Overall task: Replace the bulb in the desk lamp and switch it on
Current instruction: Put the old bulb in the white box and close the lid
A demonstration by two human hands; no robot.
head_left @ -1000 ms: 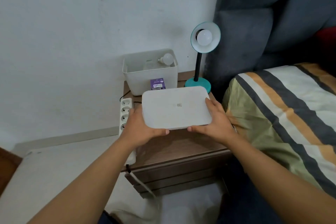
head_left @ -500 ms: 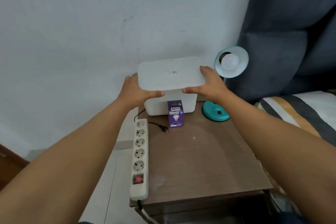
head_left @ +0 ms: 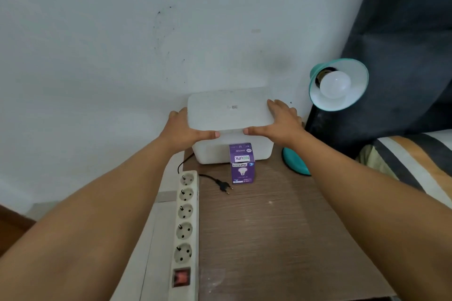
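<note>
Head view is showing both hands gripping a white lid [head_left: 230, 109] that is sitting on top of a white box [head_left: 212, 153] at the far edge of a wooden nightstand [head_left: 269, 227], against the wall. The left hand [head_left: 186, 131] is clasping the lid's left end, thumb lying along the near edge; the right hand [head_left: 278, 121] is clasping the right end, fingers spreading over the top. Just in front of the box, a purple bulb carton [head_left: 242, 164] is standing, touching its near wall. To the right, the teal desk lamp [head_left: 338, 84] is tilting its shade toward the camera with a white bulb [head_left: 335, 84] sitting in the socket, unlit. Its black plug [head_left: 223, 184] is lying loose on the wood beside a white power strip [head_left: 184, 230] running along the nightstand's left edge.
</note>
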